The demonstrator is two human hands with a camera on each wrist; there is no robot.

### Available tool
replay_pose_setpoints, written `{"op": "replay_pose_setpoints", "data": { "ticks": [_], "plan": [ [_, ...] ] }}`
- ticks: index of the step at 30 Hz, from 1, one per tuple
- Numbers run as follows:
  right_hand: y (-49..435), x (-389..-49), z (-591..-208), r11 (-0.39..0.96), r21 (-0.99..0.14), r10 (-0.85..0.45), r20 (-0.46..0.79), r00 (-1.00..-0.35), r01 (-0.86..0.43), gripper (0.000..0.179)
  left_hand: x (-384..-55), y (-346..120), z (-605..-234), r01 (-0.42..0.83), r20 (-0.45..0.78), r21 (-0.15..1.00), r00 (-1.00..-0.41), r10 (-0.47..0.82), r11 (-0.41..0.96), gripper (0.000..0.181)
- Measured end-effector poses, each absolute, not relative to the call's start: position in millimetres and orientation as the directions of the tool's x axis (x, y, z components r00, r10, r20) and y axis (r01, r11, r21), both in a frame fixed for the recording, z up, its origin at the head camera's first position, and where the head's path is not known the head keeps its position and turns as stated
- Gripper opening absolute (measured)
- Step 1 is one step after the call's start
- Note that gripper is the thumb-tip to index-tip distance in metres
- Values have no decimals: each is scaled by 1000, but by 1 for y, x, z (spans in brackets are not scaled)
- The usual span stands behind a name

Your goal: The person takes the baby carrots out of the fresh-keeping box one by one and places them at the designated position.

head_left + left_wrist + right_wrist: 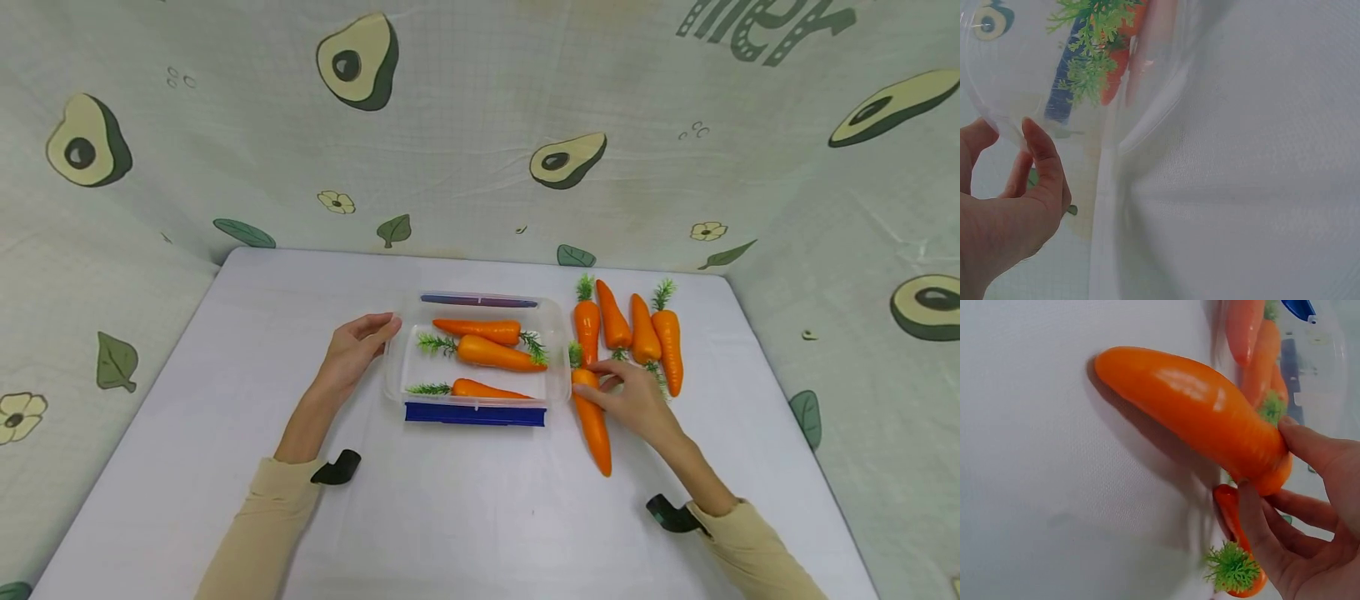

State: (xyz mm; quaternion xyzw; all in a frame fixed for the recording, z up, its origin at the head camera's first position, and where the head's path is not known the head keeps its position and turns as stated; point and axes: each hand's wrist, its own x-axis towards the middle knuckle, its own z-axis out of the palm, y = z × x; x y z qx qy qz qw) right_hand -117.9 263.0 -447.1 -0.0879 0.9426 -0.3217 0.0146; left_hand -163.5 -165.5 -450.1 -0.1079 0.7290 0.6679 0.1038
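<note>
A clear plastic container (558, 367) with blue side clips stands mid-table, holding three toy carrots with green tops, among them a carrot (498, 353) in the middle. My left hand (352, 354) grips the container's left rim, thumb and fingers pinching it in the left wrist view. To the right of the container, my right hand (633, 396) pinches the thick end of another carrot (1191, 412) between thumb and fingers. That carrot's tip points toward the table's near side. Its leafy top is mostly hidden in the right wrist view.
Several more carrots lie right of the container and beyond my right hand, including a carrot (669, 350) at the far right. A blue clip (474, 414) juts from the container's near side. Avocado-print cloth (465, 150) hangs behind the white table (450, 517).
</note>
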Motion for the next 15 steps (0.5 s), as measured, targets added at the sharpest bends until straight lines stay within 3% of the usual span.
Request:
{"op": "replay_pose_setpoints", "data": {
  "ticks": [15],
  "plan": [
    [260,-118,-446,763,-610,-237,45,-970,-214,39,-163,-165,-451,-295,-294,952,-955,-24,84,59]
  ]
}}
